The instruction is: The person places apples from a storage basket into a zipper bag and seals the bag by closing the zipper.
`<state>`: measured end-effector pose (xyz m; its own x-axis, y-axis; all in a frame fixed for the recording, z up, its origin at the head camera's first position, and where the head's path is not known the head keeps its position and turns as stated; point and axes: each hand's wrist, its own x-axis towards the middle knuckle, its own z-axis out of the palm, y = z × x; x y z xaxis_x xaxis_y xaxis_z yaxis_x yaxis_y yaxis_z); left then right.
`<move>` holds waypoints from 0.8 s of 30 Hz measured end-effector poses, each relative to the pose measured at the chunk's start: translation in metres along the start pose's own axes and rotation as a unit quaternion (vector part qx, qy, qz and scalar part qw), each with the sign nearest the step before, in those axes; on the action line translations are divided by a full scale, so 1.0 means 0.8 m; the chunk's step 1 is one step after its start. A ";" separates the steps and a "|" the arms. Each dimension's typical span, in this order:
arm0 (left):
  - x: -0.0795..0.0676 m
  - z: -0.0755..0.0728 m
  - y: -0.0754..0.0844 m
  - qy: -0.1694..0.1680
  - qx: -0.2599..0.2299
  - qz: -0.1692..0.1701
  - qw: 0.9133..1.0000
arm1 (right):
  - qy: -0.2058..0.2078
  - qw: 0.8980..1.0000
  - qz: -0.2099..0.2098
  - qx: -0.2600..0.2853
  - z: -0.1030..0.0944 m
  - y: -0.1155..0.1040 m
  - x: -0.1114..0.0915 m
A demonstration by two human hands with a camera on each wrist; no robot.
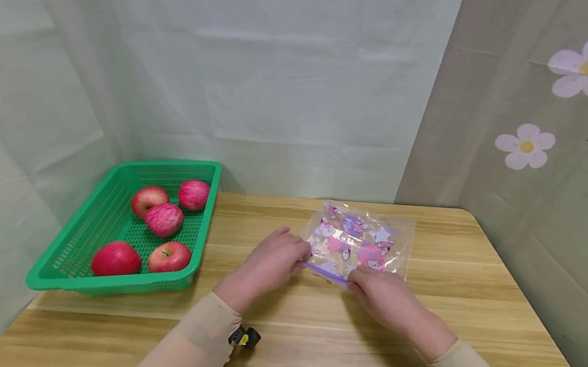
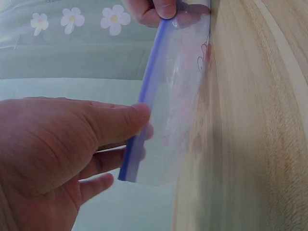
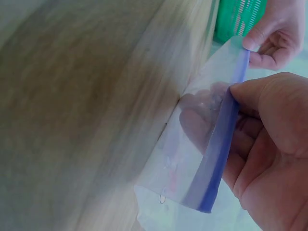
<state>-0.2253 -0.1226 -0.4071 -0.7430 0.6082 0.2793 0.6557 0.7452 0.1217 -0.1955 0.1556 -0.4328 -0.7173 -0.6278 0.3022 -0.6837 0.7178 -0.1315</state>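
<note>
A clear zip bag (image 1: 344, 239) printed with pink and purple cartoon figures and stars lies at the back of the table, its purple zip edge (image 2: 155, 60) toward me. My left hand (image 1: 276, 259) pinches that edge near its left end, thumb on the near side and fingertips showing behind the film in the left wrist view. Farther along the same strip, my right hand (image 1: 386, 298) pinches it between thumb and fingers. In the right wrist view, several right fingers show through the clear film (image 3: 202, 110). The zip edge is lifted off the table between both hands.
A green plastic basket (image 1: 207, 216) stands at the left of the wooden table (image 1: 298, 351), with several red apples (image 1: 163, 219) in it. Pale curtains (image 1: 294, 76) hang behind the table and along its sides. Each wrist wears a black strap (image 1: 245, 337).
</note>
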 end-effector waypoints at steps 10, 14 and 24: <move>0.000 -0.006 -0.002 0.002 0.026 -0.015 1.000 | -0.014 1.000 -0.015 0.011 -0.007 0.003 -0.002; 0.001 -0.008 -0.005 0.001 0.030 -0.024 0.999 | -0.016 1.000 -0.013 0.008 -0.010 0.005 -0.005; 0.000 -0.009 -0.007 0.026 0.036 -0.035 0.998 | -0.028 0.999 -0.001 0.032 -0.014 0.005 -0.006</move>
<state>-0.2281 -0.1289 -0.4008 -0.7777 0.5403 0.3214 0.5894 0.8045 0.0736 -0.1930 0.1647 -0.4242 -0.7216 -0.6457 0.2499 -0.6905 0.6973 -0.1922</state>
